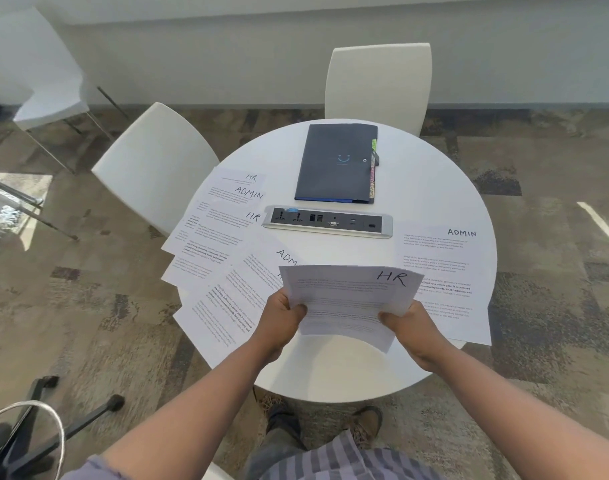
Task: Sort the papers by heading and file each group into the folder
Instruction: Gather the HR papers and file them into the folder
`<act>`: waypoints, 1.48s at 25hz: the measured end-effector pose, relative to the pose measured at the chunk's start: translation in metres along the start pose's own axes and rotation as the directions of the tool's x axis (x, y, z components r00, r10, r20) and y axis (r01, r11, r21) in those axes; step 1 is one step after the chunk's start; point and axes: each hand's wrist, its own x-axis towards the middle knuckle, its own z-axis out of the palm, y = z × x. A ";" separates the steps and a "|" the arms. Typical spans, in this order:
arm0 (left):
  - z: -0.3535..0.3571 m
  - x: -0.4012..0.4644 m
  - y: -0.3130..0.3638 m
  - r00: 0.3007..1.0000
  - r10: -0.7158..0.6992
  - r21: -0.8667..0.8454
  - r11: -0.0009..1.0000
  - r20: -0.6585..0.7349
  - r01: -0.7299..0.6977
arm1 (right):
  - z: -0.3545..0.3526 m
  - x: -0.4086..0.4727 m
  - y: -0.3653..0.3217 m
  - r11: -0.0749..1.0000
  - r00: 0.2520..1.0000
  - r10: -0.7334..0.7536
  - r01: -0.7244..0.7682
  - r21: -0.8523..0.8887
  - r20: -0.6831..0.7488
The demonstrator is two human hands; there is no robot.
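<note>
I hold a white sheet headed HR [348,299] above the near part of the round white table [417,188]. My left hand [282,317] grips its left edge and my right hand [414,323] grips its right edge. Several overlapping sheets headed HR and ADMIN [223,244] fan out across the table's left side, some hanging over the rim. One sheet headed ADMIN [445,268] lies alone on the right. A closed dark folder [336,161] with coloured tabs on its right edge rests at the far side.
A silver socket strip [327,221] is set into the table's middle, between the folder and the papers. White chairs stand at the far left [154,164] and far side [379,81]. A black chair base [36,431] sits on the carpet at lower left.
</note>
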 end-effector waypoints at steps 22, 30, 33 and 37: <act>-0.033 0.013 -0.008 0.997 -0.082 -0.054 0.995 0.013 0.083 | 0.017 0.019 0.003 0.994 0.993 0.074 -0.081 0.073 0.095; -0.101 0.032 -0.003 0.985 -0.169 -0.129 0.978 -0.040 0.163 | 0.065 0.044 -0.024 0.990 0.990 0.141 -0.141 -0.005 0.004; -0.140 0.053 -0.006 0.980 -0.199 -0.102 0.975 -0.010 0.197 | 0.091 0.060 -0.030 0.986 0.986 0.164 -0.165 -0.010 -0.031; -0.197 0.081 -0.010 0.984 -0.167 -0.063 0.985 -0.061 0.163 | 0.138 0.081 -0.029 0.977 0.975 0.208 -0.204 0.053 -0.074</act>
